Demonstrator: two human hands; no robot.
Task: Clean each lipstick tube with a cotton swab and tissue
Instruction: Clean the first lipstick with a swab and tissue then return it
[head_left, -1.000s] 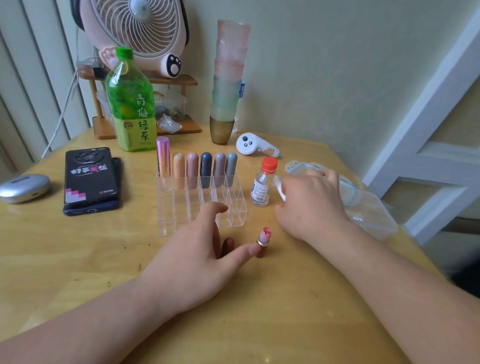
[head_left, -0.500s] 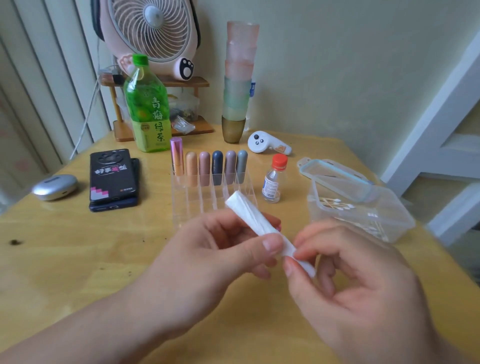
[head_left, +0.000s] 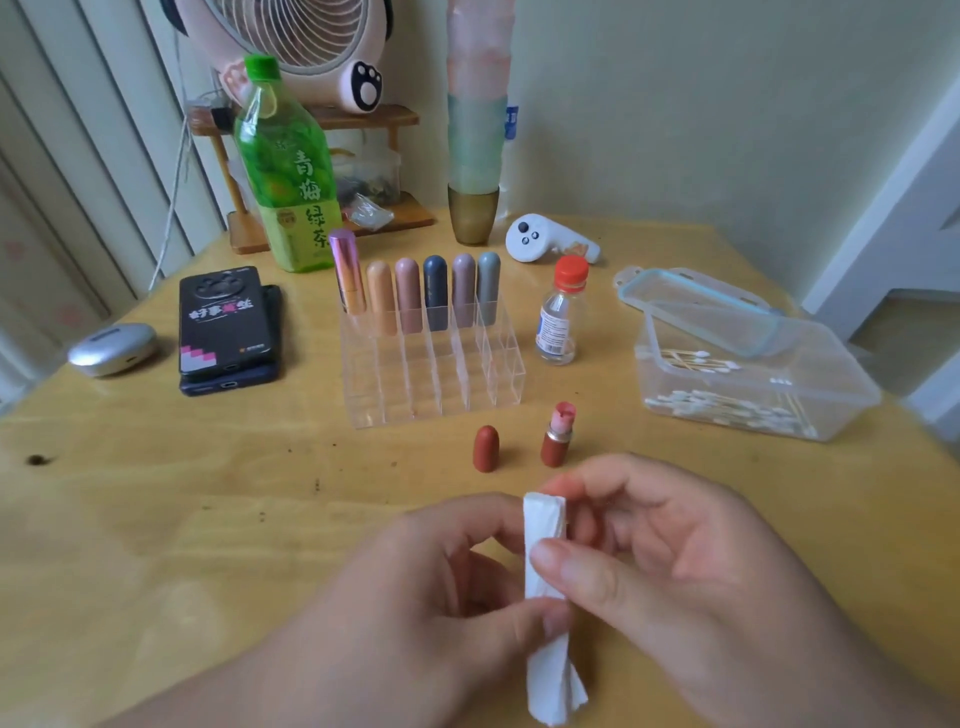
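A folded white tissue (head_left: 543, 525) stands upright between my two hands near the table's front. My left hand (head_left: 415, 592) pinches its lower part and my right hand (head_left: 670, 566) pinches it with thumb and fingers. Just beyond them an open red lipstick tube (head_left: 557, 435) stands with its pink stick raised, and its red cap (head_left: 485, 448) stands to its left. Several capped lipsticks (head_left: 421, 293) sit in the back row of a clear acrylic organizer (head_left: 441, 384). Cotton swabs (head_left: 727, 408) lie in a clear plastic box (head_left: 852, 374) at the right.
A small red-capped bottle (head_left: 560, 312) stands right of the organizer. Two stacked phones (head_left: 226, 327) and a silver case (head_left: 111, 348) lie at the left. A green tea bottle (head_left: 288, 171), stacked cups (head_left: 475, 156), a white controller (head_left: 545, 241) and a fan (head_left: 306, 47) stand behind.
My right hand brought the tissue from the right; both hands now hold it upright, nearer the front. The left hand let go of the open lipstick, which stands beside its cap.
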